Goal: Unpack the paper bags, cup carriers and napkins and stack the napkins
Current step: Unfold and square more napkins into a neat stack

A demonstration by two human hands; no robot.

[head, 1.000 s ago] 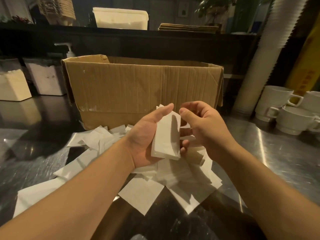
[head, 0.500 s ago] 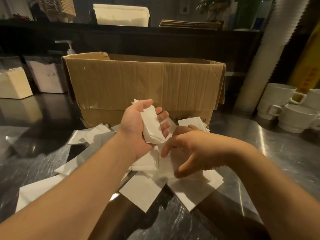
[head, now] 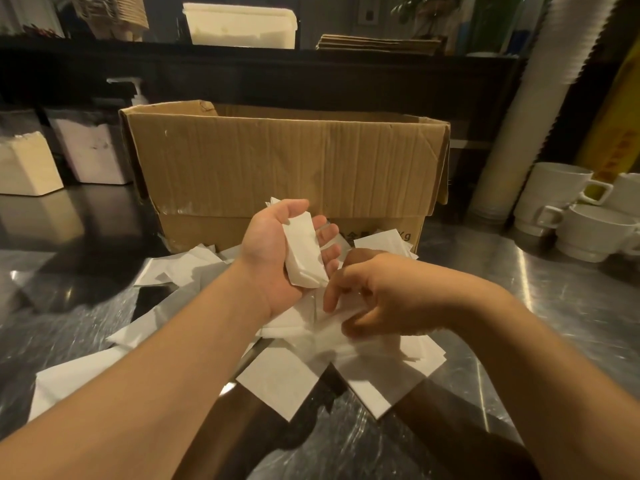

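My left hand (head: 277,251), palm up, grips a small stack of white napkins (head: 304,252) above the counter. Just below and to the right, my right hand (head: 377,299) reaches down with curled fingers onto the loose napkins (head: 280,379) scattered over the steel counter; its fingertips touch the top sheets, and I cannot tell whether they pinch one. Behind both hands stands an open brown cardboard box (head: 287,161). Its inside is hidden from here.
White mugs (head: 568,216) are piled at the right beside a tall sleeve of stacked cups (head: 530,109). White napkin holders (head: 26,168) stand at the far left. A white tub (head: 242,26) and flat brown paper bags (head: 377,43) lie on the back shelf.
My right hand left the stack and dropped onto the loose napkins on the counter. My left hand tilted its napkin stack and lifted it slightly toward the box.
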